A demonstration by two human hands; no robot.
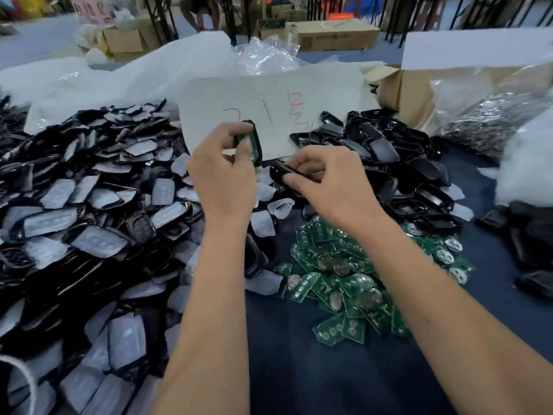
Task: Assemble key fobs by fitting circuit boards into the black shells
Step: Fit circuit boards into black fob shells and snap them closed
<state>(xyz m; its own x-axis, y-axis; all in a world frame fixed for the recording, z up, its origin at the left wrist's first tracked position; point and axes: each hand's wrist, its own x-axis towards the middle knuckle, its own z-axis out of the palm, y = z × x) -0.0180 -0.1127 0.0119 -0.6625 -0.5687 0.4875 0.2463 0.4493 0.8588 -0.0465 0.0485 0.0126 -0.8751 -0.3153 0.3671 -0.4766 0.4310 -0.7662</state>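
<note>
Head view, work table (299, 369), dark blue cloth.

Left hand (223, 175): fingers closed on a black shell (256, 145) with a green board (243, 138) seated in it, held upright above the piles.

Right hand (326, 181): fingers pinched on a second black shell piece (279, 172), just beside the first, not touching.

Loose boards (344, 274): green heap, near centre-right, some with coin cells.

Shells, film-covered (89, 220): large heap, left.

Shells, bare black (404, 169): heap, right.

White sheet (269, 94): red handwritten marks, not legible.

Cardboard box (404, 91): open, far right.
</note>
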